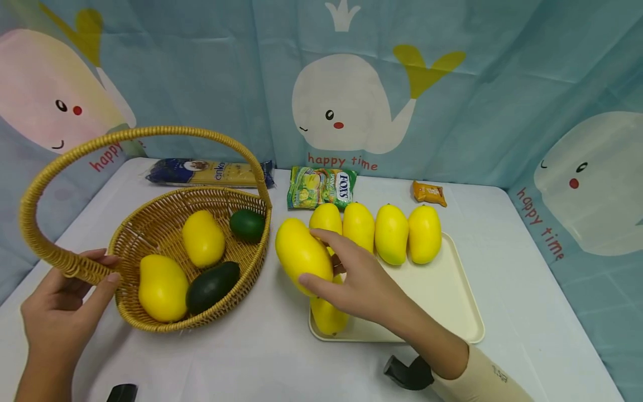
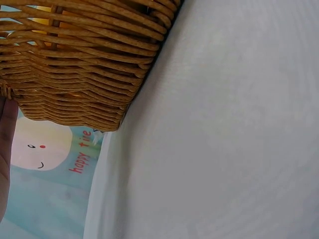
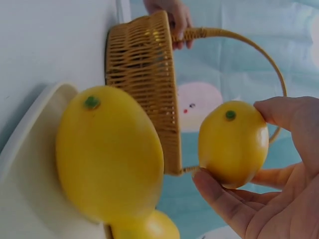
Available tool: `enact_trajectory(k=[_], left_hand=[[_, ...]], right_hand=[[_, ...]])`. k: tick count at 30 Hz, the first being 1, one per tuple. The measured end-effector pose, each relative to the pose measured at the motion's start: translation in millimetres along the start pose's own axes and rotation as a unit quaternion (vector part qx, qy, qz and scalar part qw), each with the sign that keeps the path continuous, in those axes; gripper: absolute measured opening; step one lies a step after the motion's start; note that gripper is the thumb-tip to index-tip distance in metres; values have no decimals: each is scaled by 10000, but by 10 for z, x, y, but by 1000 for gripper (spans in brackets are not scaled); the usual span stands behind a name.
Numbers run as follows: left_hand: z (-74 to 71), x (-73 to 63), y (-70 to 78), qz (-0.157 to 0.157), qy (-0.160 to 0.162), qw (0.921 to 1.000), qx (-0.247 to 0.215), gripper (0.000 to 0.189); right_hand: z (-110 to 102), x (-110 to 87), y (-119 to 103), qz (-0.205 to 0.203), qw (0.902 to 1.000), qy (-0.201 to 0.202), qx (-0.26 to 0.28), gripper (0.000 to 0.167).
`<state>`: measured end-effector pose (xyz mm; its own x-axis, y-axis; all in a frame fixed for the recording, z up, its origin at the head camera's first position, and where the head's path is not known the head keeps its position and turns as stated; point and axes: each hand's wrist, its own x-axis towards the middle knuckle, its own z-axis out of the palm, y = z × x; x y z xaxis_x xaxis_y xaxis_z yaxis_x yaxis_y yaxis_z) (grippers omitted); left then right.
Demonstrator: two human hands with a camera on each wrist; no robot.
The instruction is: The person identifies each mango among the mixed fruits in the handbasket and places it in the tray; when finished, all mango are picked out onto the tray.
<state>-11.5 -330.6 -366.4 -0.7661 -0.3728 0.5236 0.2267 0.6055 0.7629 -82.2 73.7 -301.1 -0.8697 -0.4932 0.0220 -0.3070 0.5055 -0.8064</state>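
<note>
My right hand (image 1: 359, 279) grips a yellow mango (image 1: 303, 254) between thumb and fingers, held above the left edge of the cream tray (image 1: 432, 301). In the right wrist view the same mango (image 3: 233, 144) shows a green stem end. Another mango (image 1: 329, 316) lies on the tray under the hand. At the left, my left hand (image 1: 67, 312) grips the lower end of the handle of a wicker basket (image 1: 251, 279). Inside the basket are two yellow mangoes (image 1: 163, 287) and two dark green fruits (image 1: 212, 287). The left wrist view shows the basket's woven side (image 2: 84, 64).
Several mangoes (image 1: 392, 234) line the tray's far side. Behind stand a blue and yellow pasta packet (image 1: 216, 173), a green Fox's candy bag (image 1: 321, 188) and a small orange packet (image 1: 429, 193). A whale-print curtain (image 1: 221, 84) borders the white table (image 1: 241, 363).
</note>
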Motion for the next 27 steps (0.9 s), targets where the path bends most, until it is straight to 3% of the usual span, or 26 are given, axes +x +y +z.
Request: enact_trajectory(k=[16, 27], left_hand=[[3, 3, 2, 84, -22, 10000, -4, 46], [-4, 6, -25, 13, 24, 10000, -46, 46]], right_hand=[[-221, -420, 285, 678, 9952, 360, -602, 70], [-262, -612, 508, 890, 9938, 354, -571, 69]])
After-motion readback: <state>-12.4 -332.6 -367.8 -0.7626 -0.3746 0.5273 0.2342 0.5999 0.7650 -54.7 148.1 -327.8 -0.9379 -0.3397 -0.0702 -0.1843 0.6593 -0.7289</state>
